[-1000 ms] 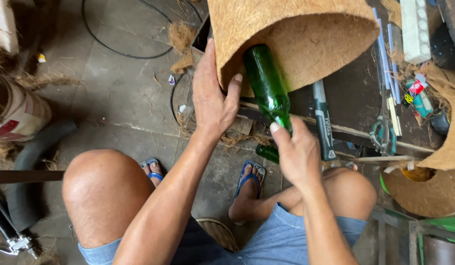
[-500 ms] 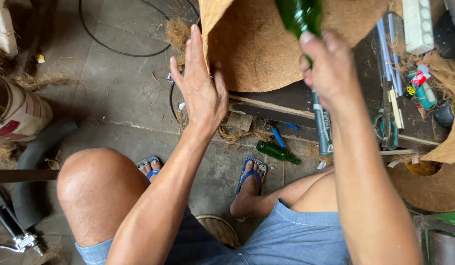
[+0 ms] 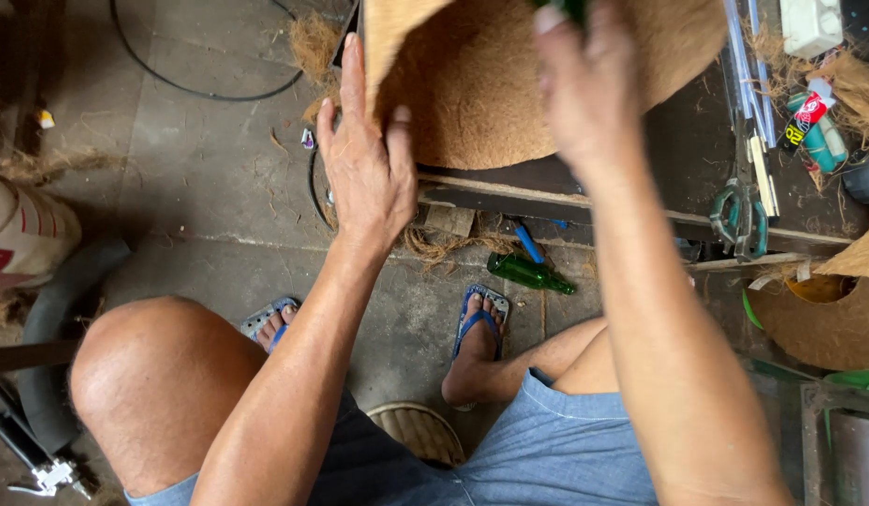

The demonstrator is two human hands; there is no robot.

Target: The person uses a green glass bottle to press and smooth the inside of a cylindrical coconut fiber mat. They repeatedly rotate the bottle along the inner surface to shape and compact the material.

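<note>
A brown coconut-fibre mat curves over the dark workbench at the top. My left hand lies flat against the mat's near edge with its fingers spread. My right hand is raised at the top edge and grips a green glass bottle, of which only a sliver shows above the fingers.
A second green bottle lies on the concrete floor by my sandalled foot. Green-handled scissors, tubes and a spray can sit on the bench at right. A black cable loops on the floor; a fibre basket is at right.
My right hand has lifted the green bottle up along the mat until it is almost out of view. My left hand has slid up and flattened on the mat.
</note>
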